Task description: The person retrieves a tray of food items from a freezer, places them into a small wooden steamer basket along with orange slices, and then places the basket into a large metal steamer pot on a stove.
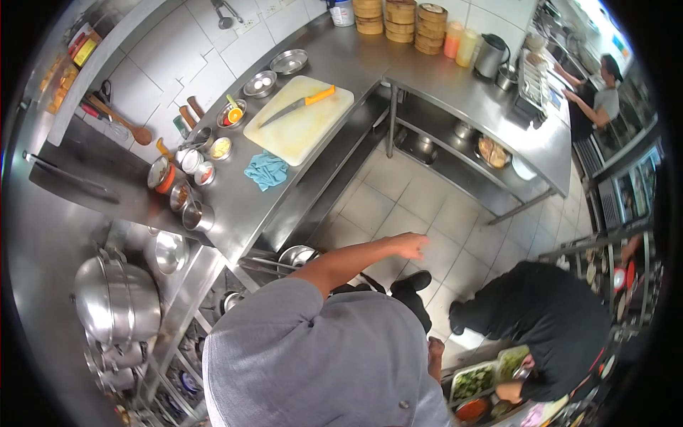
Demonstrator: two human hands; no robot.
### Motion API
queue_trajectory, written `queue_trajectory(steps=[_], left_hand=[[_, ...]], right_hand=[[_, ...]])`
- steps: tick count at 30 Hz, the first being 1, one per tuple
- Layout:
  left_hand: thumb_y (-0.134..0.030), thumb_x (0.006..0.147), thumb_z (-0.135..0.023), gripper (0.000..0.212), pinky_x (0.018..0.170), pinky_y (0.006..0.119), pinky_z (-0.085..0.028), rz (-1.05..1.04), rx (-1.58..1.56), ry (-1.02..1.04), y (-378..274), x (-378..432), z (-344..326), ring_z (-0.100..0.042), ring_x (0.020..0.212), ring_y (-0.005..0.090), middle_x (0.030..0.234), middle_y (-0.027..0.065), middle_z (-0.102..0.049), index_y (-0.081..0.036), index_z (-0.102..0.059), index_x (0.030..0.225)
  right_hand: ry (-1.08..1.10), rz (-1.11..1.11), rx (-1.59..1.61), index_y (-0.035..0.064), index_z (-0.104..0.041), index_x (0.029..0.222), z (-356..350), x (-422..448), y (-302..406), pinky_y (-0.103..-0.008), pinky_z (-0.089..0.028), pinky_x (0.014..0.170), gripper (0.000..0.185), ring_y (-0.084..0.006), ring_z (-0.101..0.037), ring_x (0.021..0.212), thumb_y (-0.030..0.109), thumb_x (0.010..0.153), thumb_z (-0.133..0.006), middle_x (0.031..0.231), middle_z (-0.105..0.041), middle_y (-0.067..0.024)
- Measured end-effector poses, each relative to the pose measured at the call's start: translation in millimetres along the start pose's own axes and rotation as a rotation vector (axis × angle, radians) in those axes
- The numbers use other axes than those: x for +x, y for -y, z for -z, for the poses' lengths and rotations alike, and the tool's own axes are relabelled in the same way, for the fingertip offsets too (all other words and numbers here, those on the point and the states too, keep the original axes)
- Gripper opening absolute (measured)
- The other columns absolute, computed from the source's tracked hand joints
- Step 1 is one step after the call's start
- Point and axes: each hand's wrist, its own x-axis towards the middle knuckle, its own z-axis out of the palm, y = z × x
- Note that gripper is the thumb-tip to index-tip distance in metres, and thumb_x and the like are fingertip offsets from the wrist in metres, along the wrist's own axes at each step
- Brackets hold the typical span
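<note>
My left hand point(411, 245) is held out over the tiled floor, with its fingers apart and nothing in it. Beside my grey shirt, my right hand point(436, 348) hangs low; its fingers look curled, and whether it holds anything cannot be told. On the steel counter to the upper left, a kitchen knife with a yellow handle point(319, 96) lies across a white cutting board point(320, 125). A crumpled blue cloth point(267, 169) lies near the board's corner. Small bowls stand behind them, one with two white eggs point(262, 84), another with shredded yellow food point(220, 148).
A co-worker in black point(549, 315) bends over food containers point(473, 382) at the lower right. Another person point(597, 101) stands beyond the counter at the upper right. Bamboo steamers point(400, 21) and an electric kettle point(489, 56) stand along the back wall. A large metal pot point(117, 299) is at left.
</note>
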Motion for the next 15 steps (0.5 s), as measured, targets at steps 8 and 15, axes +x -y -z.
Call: queue_trajectory(steps=[8,15], left_hand=[[-0.021,0.078,-0.069,0.039,0.087,0.047,-0.056,0.906,0.089,-0.131,161,-24,-26,-0.069,0.106,0.0398,0.111,0.0271,-0.070,0.005,-0.072,0.107],[-0.027,0.082,-0.070,0.035,0.069,0.044,-0.060,1.046,-0.319,-0.385,93,-15,-47,-0.074,0.077,0.0354,0.093,0.0225,-0.074,0.001,-0.075,0.102]], right_hand=[[0.226,-0.040,-0.054,0.0054,-0.064,0.109,36,174,255,-0.0285,-0.043,0.049,0.020,-0.0138,-0.057,0.061,0.014,0.094,-0.055,0.079,-0.062,-0.0061],[0.314,0.117,-0.151,0.0071,-0.056,0.125,89,287,401,-0.0366,-0.053,0.061,0.031,-0.0216,-0.067,0.076,0.025,0.100,-0.056,0.089,-0.068,-0.0097]])
